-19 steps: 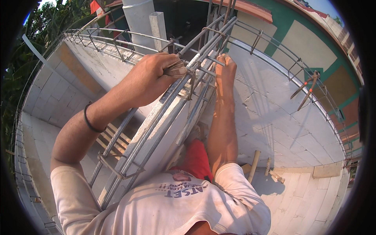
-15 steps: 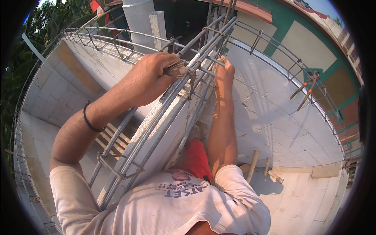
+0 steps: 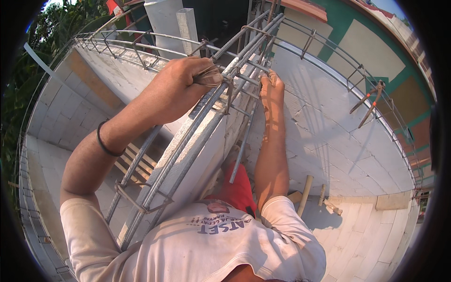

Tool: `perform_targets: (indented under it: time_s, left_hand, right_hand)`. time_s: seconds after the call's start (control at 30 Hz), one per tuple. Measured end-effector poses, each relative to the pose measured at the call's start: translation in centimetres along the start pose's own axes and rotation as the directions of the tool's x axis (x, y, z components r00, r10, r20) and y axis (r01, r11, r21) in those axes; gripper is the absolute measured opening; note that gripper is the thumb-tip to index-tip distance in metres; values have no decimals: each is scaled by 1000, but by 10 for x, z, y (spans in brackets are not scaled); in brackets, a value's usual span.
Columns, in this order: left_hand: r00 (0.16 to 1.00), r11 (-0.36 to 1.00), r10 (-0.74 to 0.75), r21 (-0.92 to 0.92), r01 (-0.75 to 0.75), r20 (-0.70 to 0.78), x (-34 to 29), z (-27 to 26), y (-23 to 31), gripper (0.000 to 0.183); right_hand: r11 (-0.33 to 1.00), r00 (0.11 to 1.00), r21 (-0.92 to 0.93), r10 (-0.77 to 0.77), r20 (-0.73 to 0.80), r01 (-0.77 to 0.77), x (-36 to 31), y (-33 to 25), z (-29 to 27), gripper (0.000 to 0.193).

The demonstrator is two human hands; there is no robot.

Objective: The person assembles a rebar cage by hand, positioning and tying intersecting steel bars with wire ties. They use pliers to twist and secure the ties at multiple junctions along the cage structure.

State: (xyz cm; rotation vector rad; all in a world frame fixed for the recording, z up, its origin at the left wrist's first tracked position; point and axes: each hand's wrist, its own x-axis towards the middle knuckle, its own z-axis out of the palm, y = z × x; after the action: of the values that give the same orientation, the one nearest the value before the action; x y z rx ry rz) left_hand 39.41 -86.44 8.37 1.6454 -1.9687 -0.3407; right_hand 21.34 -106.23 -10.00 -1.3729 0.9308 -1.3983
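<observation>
My left hand (image 3: 174, 89) is closed around a bundle of thin binding wires (image 3: 210, 76). It rests beside the rebar cage (image 3: 203, 110), next to a stirrup (image 3: 229, 96). On the cage's far side my right hand (image 3: 273, 88) is closed at a loose steel bar (image 3: 241, 149), whose lower end hangs free; the fingertips are partly hidden. Long ribbed bars of the cage run along the top of a white block wall (image 3: 177, 152), from near my chest to the corner ahead.
Pincers with orange-marked handles (image 3: 373, 101) hang on the right-hand rebar cage (image 3: 350, 75). Another cage (image 3: 136, 44) crosses at the far left, near a white pipe (image 3: 164, 23). Below on the right lie wooden pieces (image 3: 305, 195). Bamboo poles (image 3: 136, 164) show at the lower left.
The loose bar's lower end has swung right, away from the cage. My right hand has moved slightly right and down. My left hand stays nearly in place with the wires.
</observation>
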Motion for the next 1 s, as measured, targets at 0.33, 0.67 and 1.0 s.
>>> perform_targets:
  time_s: [0.33,0.67,1.0]
  left_hand:
    - [1000,1000,-26,-9,26,5,0,-1,1,27]
    - [999,999,-41,24,41,11,1,-1,3,31]
    - [988,988,-150,-19,150,24,2,0,13,29]
  right_hand:
    - [973,983,138,179,44,-183,-8,-20,10,52]
    - [949,967,197,222,128,-245,-10,-20,6,31]
    - [957,989,250,136,64,-148,-8,-4,11,42]
